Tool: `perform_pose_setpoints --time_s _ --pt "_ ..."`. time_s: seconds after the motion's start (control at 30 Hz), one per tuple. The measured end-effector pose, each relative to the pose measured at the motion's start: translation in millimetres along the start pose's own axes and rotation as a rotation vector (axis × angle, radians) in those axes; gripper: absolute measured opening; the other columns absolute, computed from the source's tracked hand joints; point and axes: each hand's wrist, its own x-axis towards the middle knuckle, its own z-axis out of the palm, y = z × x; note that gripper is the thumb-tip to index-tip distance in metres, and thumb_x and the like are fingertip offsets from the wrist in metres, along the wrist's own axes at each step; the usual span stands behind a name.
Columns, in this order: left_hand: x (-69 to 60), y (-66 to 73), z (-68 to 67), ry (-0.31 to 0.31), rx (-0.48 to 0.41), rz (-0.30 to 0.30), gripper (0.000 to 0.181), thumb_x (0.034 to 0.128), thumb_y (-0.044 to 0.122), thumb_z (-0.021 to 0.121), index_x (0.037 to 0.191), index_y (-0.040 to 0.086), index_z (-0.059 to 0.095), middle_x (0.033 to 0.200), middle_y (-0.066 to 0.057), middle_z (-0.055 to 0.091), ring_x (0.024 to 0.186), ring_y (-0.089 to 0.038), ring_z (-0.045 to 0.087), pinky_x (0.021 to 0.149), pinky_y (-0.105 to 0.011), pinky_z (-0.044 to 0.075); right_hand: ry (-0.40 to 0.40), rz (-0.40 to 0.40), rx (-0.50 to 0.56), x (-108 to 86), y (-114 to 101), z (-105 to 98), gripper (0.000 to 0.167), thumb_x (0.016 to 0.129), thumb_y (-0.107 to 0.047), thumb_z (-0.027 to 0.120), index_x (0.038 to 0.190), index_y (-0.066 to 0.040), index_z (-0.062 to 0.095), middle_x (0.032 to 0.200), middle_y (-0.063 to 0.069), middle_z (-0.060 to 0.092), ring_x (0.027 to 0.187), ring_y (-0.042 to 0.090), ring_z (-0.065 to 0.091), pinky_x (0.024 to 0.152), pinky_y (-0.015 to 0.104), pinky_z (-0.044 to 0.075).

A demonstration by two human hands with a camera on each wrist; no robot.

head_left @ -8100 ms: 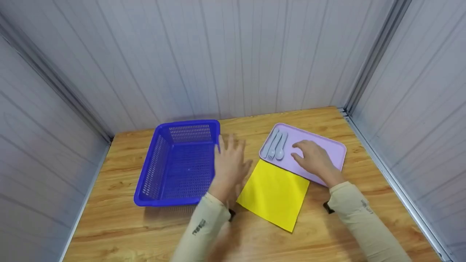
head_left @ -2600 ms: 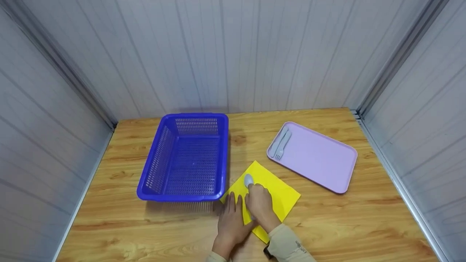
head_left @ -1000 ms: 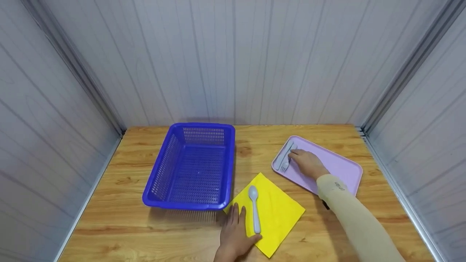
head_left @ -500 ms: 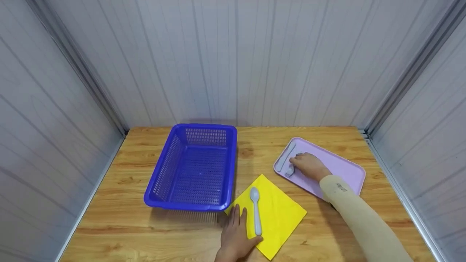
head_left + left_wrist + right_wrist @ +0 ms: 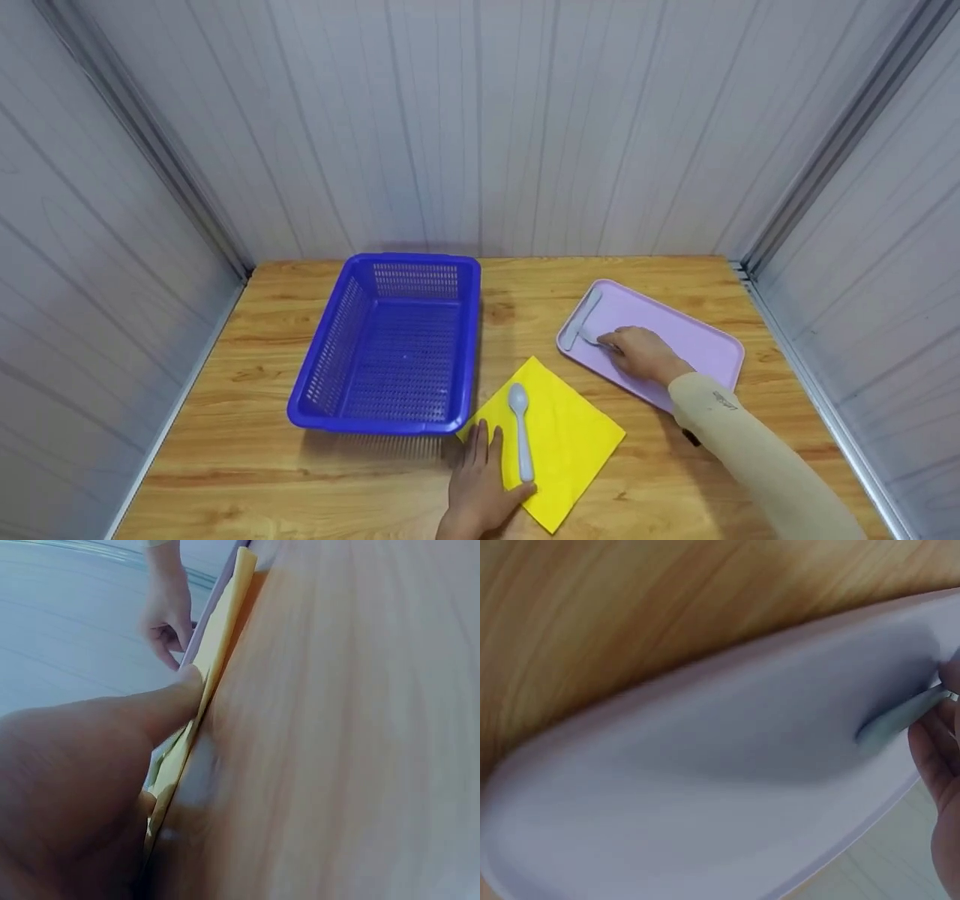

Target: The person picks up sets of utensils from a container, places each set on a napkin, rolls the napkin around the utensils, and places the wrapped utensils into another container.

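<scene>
My left hand (image 5: 480, 484) lies with extended fingers on the left corner of a yellow folded napkin (image 5: 574, 435). In the left wrist view its thumb (image 5: 176, 697) presses the napkin's edge. A grey spoon (image 5: 523, 435) rests on the napkin, bowl toward the back, beside that hand. Over the pink tray (image 5: 701, 345), my right hand (image 5: 643, 352) pinches a grey fork (image 5: 590, 339), mostly covered by the fingers. The right wrist view shows the fork's handle (image 5: 892, 724) sticking out of the grip, close above the tray. A grey knife (image 5: 582, 319) lies along the tray's left end.
A blue perforated basket (image 5: 475, 345) stands left of the napkin, its front right corner near my left fingers. Pale panel walls (image 5: 480, 135) enclose the wooden table (image 5: 240, 450) at the back and both sides.
The spoon has gone from tray to napkin, and the napkin is turned and apart from the tray. My right hand has returned to the tray, gripped the fork and swung it away from the knife.
</scene>
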Motion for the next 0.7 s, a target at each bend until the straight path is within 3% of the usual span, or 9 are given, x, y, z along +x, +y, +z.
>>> perform_pose_setpoints --time_s 0.17,0.3,0.5,0.7 --pt "-3.1 -2.5 -5.8 0.047 -0.033 0.075 0.07 0.0967 0.045 0.051 0.149 0.002 0.034 0.157 -0.022 0.017 0.144 -0.037 0.015 0.112 -0.054 0.021 0.089 0.042 0.05 -1.1 -16.5 -4.2 0.028 0.087 -0.006 0.067 0.115 -0.002 0.07 0.097 0.012 0.071 0.085 0.025 0.066 0.08 0.046 0.053" --pt "-5.2 -2.5 -5.0 0.114 0.008 0.131 0.056 0.0988 0.025 0.05 0.146 -0.002 0.037 0.155 -0.025 0.021 0.143 -0.039 0.019 0.112 -0.053 0.022 0.191 0.104 0.091 -4.2 -39.8 -9.9 0.026 0.084 -0.004 0.068 0.109 0.0 0.071 0.083 0.008 0.068 0.074 0.02 0.061 0.07 0.041 0.053" --pt "-5.9 -2.1 -1.5 0.112 0.046 0.111 0.06 0.0983 0.03 0.052 0.148 0.0 0.036 0.156 -0.024 0.02 0.143 -0.036 0.02 0.112 -0.052 0.024 0.21 0.297 0.242 -14.5 -83.9 -8.3 0.03 0.086 -0.01 0.071 0.114 0.001 0.069 0.083 0.006 0.067 0.066 0.017 0.053 0.062 0.033 0.049" --pt "-2.3 -1.4 -0.2 0.099 0.053 0.089 0.063 0.0985 0.036 0.051 0.149 0.001 0.035 0.156 -0.024 0.019 0.143 -0.036 0.02 0.112 -0.051 0.024 0.259 0.372 0.344 -25.8 -127.9 3.1 0.021 0.085 -0.011 0.071 0.103 -0.002 0.072 0.073 0.002 0.064 0.058 0.013 0.054 0.05 0.028 0.048"
